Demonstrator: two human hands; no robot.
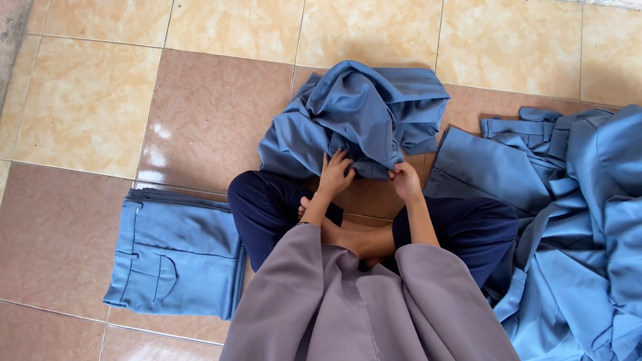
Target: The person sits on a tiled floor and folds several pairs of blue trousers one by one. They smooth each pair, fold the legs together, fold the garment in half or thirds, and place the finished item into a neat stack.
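A crumpled pair of blue trousers [364,113] lies on the tiled floor in front of my crossed legs. My left hand [335,172] grips its near edge, fingers pressed into the cloth. At the right side of that same edge, my right hand [406,179] pinches the fabric. Both arms come out of wide mauve sleeves [348,301]. My legs in dark navy trousers [267,207] and a bare foot show between the arms.
A neatly folded stack of blue trousers [177,254] sits on the floor at my left. A large loose heap of blue garments [568,220] spreads along the right side. Beige and brown floor tiles [207,107] extend beyond.
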